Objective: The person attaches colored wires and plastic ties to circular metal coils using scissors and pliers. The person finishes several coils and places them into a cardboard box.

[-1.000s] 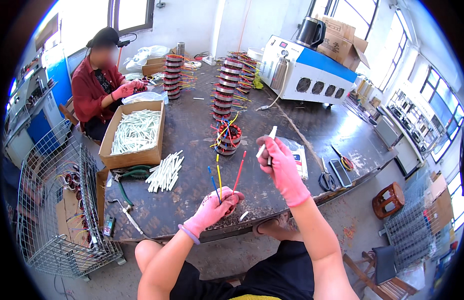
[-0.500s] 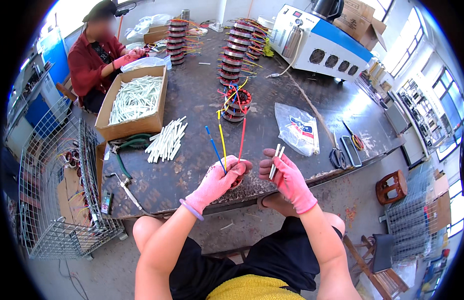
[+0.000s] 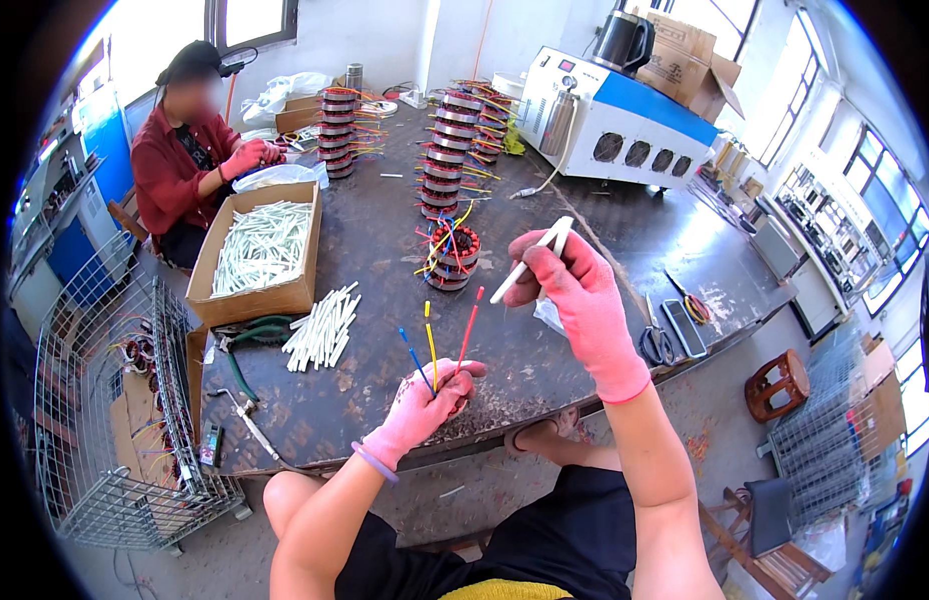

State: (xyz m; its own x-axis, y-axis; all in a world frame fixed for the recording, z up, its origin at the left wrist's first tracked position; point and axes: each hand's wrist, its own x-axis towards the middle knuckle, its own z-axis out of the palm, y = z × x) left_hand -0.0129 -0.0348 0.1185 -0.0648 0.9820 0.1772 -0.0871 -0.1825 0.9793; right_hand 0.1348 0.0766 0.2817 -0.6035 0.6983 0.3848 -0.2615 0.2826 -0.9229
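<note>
My left hand, in a pink glove, is closed near the table's front edge. From its grip a blue wire, a yellow wire and a red wire stand up, fanned apart. Whatever their lower ends join is hidden by the glove. Higher and to the right, my gloved right hand pinches thin white sleeves, tilted, apart from the wires. A short stack of ring-shaped wound stators with coloured leads stands beyond my hands. Left of them lies a loose pile of white sleeves.
Taller stator stacks stand further back. A cardboard box holds many white sleeves. Pliers and a torch-like tool lie left; scissors and a phone right. A co-worker sits far left.
My right hand has risen, with the white sleeves now tilted across its fingertips. The left hand keeps hold of the wires. The whole view has shifted, showing more of the room's far side.
</note>
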